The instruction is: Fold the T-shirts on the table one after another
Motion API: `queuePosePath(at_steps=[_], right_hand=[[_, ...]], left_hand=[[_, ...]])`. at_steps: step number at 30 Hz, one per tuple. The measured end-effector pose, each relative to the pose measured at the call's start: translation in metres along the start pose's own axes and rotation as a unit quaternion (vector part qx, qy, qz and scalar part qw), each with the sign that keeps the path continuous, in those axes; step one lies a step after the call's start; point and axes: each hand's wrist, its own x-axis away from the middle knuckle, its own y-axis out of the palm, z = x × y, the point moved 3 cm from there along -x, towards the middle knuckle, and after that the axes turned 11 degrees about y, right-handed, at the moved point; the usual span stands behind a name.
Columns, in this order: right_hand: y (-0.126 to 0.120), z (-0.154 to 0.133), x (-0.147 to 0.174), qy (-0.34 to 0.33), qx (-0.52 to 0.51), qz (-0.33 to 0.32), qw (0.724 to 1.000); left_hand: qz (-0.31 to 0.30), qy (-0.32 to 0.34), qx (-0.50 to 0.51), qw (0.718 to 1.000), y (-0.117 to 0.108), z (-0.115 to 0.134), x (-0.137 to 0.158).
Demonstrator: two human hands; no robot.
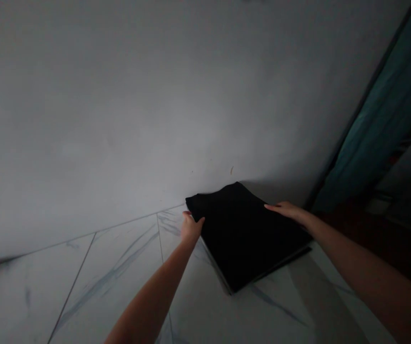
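Flat black folded cloth stack [243, 231] lies on the white marble-tiled floor [119, 277], against the pale wall [119, 119]; left hand [190, 228] pinches its near-left edge; right hand [287, 209] rests spread on top; uneven pulling could skew the layers.

Black folded cloth [243, 234] at centre frame, plain, no pattern. Floor tiles [119, 272] across the lower frame white with grey-blue marble veins; wall [137, 105] above plain pale grey. Curtain [380, 114] at right edge teal

Folded black cloth [243, 234] — matt, soft-looking, marble-veined white floor tiles [119, 267] — smooth, slight sheen, plain matt wall [119, 119]
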Motion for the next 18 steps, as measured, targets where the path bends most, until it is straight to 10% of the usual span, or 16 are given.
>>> queuePosePath(at_steps=[3, 9, 18], right_hand=[[-0.005, 0.024, 0.022, 0.045, -0.017, -0.094, 0.994], [-0.008, 0.038, 0.053, 0.007, 0.099, 0.033, 0.994], [0.003, 0.039, 0.071, -0.007, 0.139, 0.096, 0.986]], left_hand=[[-0.023, 0.011, 0.024, 0.999, 0.006, 0.006, 0.041], [-0.06, 0.029, 0.057, 0.996, 0.02, 0.01, 0.099], [-0.06, 0.043, 0.037, 0.997, 0.018, 0.011, 0.11]])
